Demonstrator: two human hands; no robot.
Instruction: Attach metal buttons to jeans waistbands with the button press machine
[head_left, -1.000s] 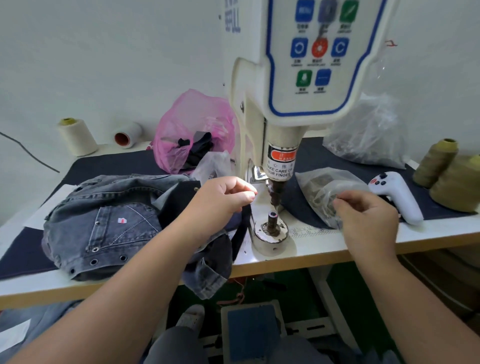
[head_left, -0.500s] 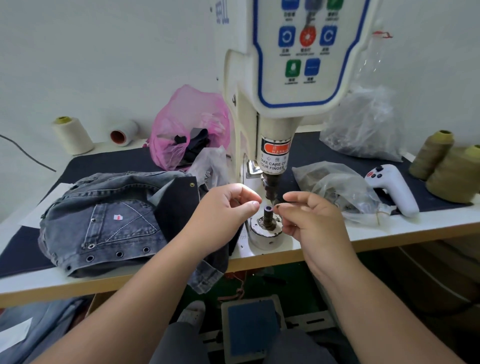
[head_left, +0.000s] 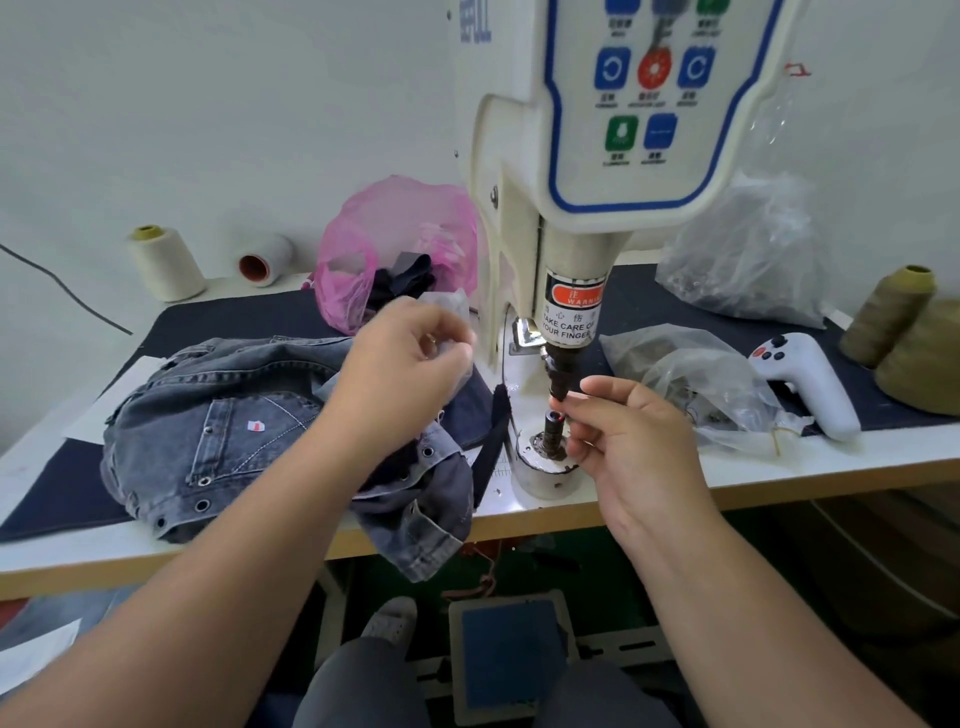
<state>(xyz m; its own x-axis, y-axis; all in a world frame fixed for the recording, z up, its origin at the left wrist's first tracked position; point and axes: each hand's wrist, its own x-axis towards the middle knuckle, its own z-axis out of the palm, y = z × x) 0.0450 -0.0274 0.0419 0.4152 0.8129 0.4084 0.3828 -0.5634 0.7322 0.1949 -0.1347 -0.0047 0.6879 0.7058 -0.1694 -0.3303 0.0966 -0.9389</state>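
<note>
The button press machine (head_left: 597, 156) stands mid-table, its dark upper punch (head_left: 558, 369) above the lower die post (head_left: 551, 434), which carries a red light dot. My right hand (head_left: 631, 436) pinches a small dark button piece (head_left: 562, 399) between thumb and forefinger at the punch tip. Grey jeans (head_left: 234, 415) lie bunched to the left, with the eyelet-studded edge toward me. My left hand (head_left: 405, 364) hovers over them, blurred, fingers curled at a small clear bag (head_left: 449, 312); its grip is unclear.
A pink bag (head_left: 395, 249), two clear plastic bags (head_left: 691, 379) (head_left: 748, 260) and a white handheld controller (head_left: 810, 384) flank the machine. Thread cones (head_left: 166, 262) (head_left: 888, 312) stand at both table ends. A foot pedal (head_left: 511, 654) sits on the floor below.
My right hand came from the clear bag on the right to the die and has risen to the punch tip. My left hand pulled back up and left to the small clear bag.
</note>
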